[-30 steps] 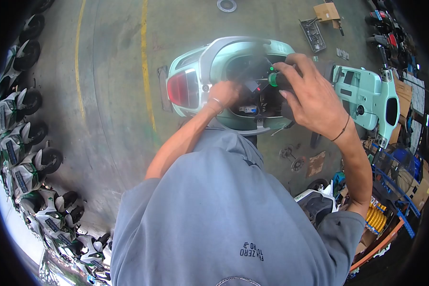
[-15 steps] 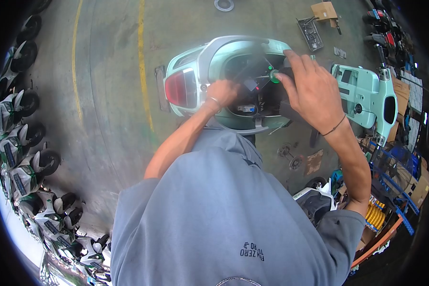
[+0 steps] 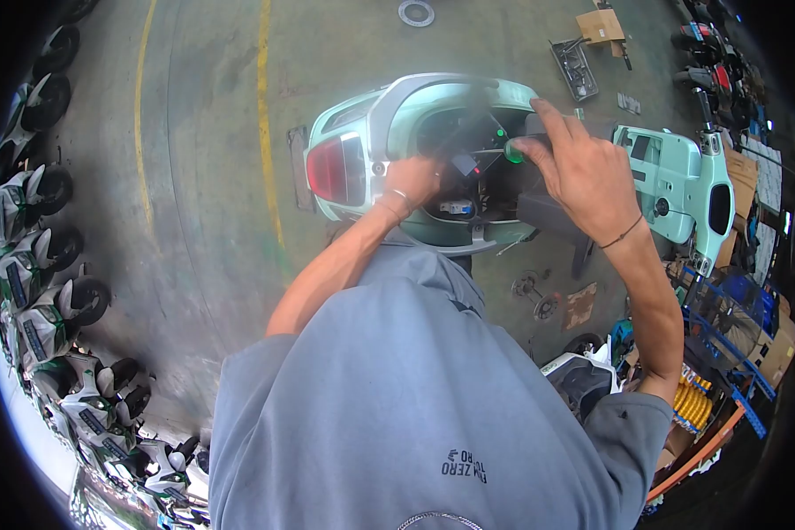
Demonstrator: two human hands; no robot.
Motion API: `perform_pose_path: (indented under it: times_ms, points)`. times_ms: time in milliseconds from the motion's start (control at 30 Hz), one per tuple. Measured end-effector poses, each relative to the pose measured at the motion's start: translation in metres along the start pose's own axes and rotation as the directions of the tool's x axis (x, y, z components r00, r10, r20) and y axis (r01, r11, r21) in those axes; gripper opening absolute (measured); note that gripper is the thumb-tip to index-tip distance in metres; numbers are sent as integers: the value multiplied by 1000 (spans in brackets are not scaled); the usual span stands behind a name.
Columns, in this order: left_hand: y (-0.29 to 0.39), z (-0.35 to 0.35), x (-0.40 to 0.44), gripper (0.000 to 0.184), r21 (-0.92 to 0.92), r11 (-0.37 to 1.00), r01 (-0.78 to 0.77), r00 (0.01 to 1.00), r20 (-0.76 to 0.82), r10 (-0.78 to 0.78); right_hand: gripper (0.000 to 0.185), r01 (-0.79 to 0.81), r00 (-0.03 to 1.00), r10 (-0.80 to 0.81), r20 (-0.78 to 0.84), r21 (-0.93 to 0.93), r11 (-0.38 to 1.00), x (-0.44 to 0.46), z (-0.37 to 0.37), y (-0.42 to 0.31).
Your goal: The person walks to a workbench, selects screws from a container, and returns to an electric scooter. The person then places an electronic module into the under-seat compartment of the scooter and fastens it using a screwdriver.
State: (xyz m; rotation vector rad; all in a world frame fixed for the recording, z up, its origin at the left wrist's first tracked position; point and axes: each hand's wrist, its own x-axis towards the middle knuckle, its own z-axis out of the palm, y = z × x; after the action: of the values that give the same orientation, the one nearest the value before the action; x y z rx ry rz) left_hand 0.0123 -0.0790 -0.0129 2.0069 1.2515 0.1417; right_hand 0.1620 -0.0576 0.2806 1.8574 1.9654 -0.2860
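A mint-green scooter body (image 3: 344, 115) with a red tail light lies below me, its central compartment uncovered. My left hand (image 3: 413, 180) reaches over the compartment's left side with curled fingers; what they hold is hidden in the dark, blurred interior. A green handle-like piece (image 3: 514, 151) stands over the compartment, its lower part unclear. Beside it is my right hand (image 3: 585, 172), thumb tip at the green piece and the other fingers spread away from it. A white-and-blue part (image 3: 455, 207) sits low inside the compartment.
Mint-green front bodywork with handlebars (image 3: 671, 177) stands to the right. Beyond are a metal tray of tools (image 3: 574, 69), a cardboard box (image 3: 601, 26) and a metal ring (image 3: 416, 12) on the floor. Parked scooters (image 3: 84, 300) line the left; a blue-and-orange rack (image 3: 724, 389) is lower right.
My right hand's fingers have spread from around the green piece, and the hand has shifted slightly down and right. My left hand stays at the compartment's left side.
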Motion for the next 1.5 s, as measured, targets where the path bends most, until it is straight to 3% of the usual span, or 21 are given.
perform_pose_path:
  times_ms: [100,133,300,367,400,500,567,667,700,800,900,967,1000,1100,1133,1233,1333,1367,1433,1467,1500]
  points:
    - [-2,1,0,35,-4,1000,20,1000,7,-20,41,489,791,-416,-448,56,871,-12,5,5]
    - [-1,0,1,35,-9,1000,18,1000,14,-18,38,530,789,-460,-407,71,845,-12,4,7]
    - [1,-3,-2,37,-17,1000,-4,1000,10,5,39,133,969,-119,-219,54,990,-3,14,4]
    - [2,-7,-1,37,-26,999,21,1000,19,-21,41,147,986,-133,-104,149,978,-1,1,6]
    - [3,-9,-2,37,-29,999,33,999,12,-33,43,358,908,-292,-301,195,913,-4,4,7]
    - [4,-12,-1,36,-57,998,14,1000,0,-14,46,582,744,-512,-430,38,813,-2,5,7]
    - [5,-12,-1,36,-56,998,38,999,26,-37,47,555,792,-474,-385,132,821,-2,10,7]
    - [5,-13,0,37,-59,997,58,997,56,-54,47,14,999,-10,-38,85,996,5,2,-4]
    - [3,-11,1,37,-58,997,57,997,58,-54,47,13,999,-9,-38,87,996,1,2,-2]
    - [0,-6,1,37,-48,997,62,998,32,-61,39,491,802,-423,-422,60,869,-4,2,1]
    - [3,-9,3,35,-34,997,76,996,55,-74,37,508,851,-442,-284,229,831,0,5,8]
    - [4,-13,4,34,-70,985,160,983,101,-152,35,375,911,-326,-254,179,909,7,6,6]
    - [2,-13,5,33,-66,987,149,983,120,-141,35,143,987,-130,-96,142,980,12,0,3]
    - [3,-13,4,35,-82,985,149,986,83,-142,34,-5,999,3,34,59,998,3,-1,2]
    - [3,-13,3,35,-85,984,159,985,82,-153,32,257,942,-239,-236,49,965,-3,2,0]
    - [2,-10,4,37,-41,993,114,990,88,-110,34,507,774,-449,-447,12,862,-3,12,5]
    - [0,-3,4,38,-22,999,36,998,48,-35,43,110,968,-86,-237,89,990,5,21,5]
    - [-1,-2,3,38,6,1000,22,999,50,-23,43,102,969,-78,-234,90,991,1,18,6]
    - [-1,-3,4,37,31,999,24,999,34,-25,40,324,919,-282,-275,120,938,-1,8,6]
    - [-2,-2,3,37,27,1000,9,1000,30,-10,38,489,794,-392,-464,106,866,-2,9,1]
    - [-3,-2,3,37,27,1000,-11,1000,24,10,38,493,791,-395,-467,105,864,-1,10,1]
